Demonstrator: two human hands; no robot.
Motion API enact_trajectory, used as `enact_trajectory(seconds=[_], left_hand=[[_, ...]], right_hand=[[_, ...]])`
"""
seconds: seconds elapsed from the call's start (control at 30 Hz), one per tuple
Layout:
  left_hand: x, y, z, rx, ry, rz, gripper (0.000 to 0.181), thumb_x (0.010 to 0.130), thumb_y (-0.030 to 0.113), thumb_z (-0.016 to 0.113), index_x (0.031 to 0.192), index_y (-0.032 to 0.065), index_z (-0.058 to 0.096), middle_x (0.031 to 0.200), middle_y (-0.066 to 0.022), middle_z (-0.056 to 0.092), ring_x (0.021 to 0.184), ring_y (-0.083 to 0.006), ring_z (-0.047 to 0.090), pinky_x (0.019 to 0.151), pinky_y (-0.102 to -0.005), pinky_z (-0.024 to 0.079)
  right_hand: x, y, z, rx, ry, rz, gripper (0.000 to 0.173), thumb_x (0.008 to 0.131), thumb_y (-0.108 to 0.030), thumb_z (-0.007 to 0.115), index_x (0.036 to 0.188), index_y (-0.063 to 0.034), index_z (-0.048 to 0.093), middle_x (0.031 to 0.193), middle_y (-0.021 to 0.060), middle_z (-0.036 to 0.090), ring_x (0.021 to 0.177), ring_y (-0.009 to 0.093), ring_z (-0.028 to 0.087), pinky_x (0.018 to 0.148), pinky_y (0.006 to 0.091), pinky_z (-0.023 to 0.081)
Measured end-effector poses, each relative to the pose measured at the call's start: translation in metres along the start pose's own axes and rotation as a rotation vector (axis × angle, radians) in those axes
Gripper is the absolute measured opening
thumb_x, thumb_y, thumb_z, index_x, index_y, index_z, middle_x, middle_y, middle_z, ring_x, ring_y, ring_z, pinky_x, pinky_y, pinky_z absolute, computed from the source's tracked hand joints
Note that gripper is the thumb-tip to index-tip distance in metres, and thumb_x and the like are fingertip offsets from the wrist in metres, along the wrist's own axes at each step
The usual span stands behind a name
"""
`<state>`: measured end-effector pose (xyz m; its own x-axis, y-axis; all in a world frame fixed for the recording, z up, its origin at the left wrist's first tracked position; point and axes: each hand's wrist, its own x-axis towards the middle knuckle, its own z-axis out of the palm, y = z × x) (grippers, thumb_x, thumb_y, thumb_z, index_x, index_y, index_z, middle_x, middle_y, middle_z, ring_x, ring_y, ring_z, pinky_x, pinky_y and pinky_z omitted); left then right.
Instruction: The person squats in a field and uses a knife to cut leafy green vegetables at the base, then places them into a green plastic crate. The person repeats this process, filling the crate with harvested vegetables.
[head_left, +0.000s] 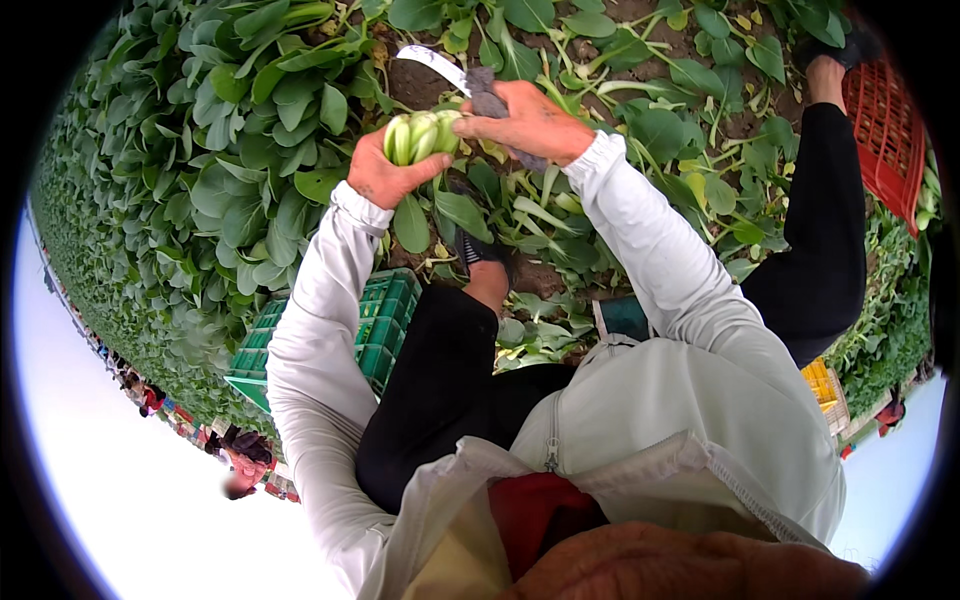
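My left hand (384, 171) is closed around a head of leafy greens with pale green stalks (420, 138), held stalk side up. In my right hand (536, 124) is a knife with a curved pale blade (435, 66) and a dark cloth-wrapped handle (487, 101). Its blade points up and to the left, above the stalks. My right thumb touches the side of the stalks. Large green leaves (461, 214) hang below my left hand. The hidden part of the greens lies behind my fingers.
Dense leafy plants (247, 150) grow on the left. Loose leaves (577, 225) cover the soil around my feet. A green plastic crate (386, 311) is beside my leg; a red plastic crate (885, 127) stands at the far right. A yellow crate (819, 384) and distant people (244, 457) are behind.
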<state>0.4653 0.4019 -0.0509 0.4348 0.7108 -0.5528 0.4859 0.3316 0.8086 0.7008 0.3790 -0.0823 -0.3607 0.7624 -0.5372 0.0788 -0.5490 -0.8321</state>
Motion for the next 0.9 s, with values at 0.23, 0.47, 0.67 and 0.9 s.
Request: enact_trajectory(seconds=[0.23,0.47,0.67,0.9], left_hand=[[0.020,0.069,-0.017,0.831,0.232,0.357,0.037,0.072,0.025,0.079,0.104,0.0113,0.064,0.087,-0.0103,0.072,0.075,-0.0285,0.071,0.072,-0.0367,0.054],[0.088,0.048,-0.085,1.457,0.289,0.154,0.050,0.067,0.033,0.078,0.111,0.0127,0.066,0.120,-0.0111,0.060,0.116,-0.0305,0.056,0.097,-0.0447,0.043],[0.082,-0.018,-0.108,1.594,0.206,0.018,0.053,0.064,0.034,0.084,0.108,0.0140,0.061,0.124,-0.0111,0.058,0.119,-0.0327,0.055,0.098,-0.0475,0.041],[0.065,-0.067,-0.117,1.651,0.398,0.400,0.015,0.085,0.012,0.054,0.097,0.0078,0.061,0.130,-0.0143,0.058,0.121,-0.0282,0.055,0.099,-0.0458,0.040]], right_hand=[[0.020,0.028,-0.036,-0.603,0.367,-0.358,0.036,0.090,-0.036,0.065,0.103,-0.0026,0.062,0.075,0.0090,0.063,0.064,0.027,0.060,0.063,0.0381,0.048],[0.106,-0.013,-0.007,-0.501,0.200,-0.230,0.044,0.098,-0.043,0.042,0.114,-0.0052,0.058,0.093,0.0198,0.066,0.091,0.039,0.063,0.084,0.0488,0.047],[0.182,0.008,0.016,-0.772,0.123,-0.127,0.045,0.097,-0.041,0.042,0.101,-0.0067,0.070,0.101,0.0182,0.069,0.095,0.039,0.065,0.086,0.0482,0.050],[0.157,0.029,0.012,-0.847,0.236,-0.139,0.038,0.093,-0.032,0.046,0.088,-0.0040,0.070,0.088,0.0200,0.070,0.084,0.040,0.067,0.079,0.0470,0.054]])
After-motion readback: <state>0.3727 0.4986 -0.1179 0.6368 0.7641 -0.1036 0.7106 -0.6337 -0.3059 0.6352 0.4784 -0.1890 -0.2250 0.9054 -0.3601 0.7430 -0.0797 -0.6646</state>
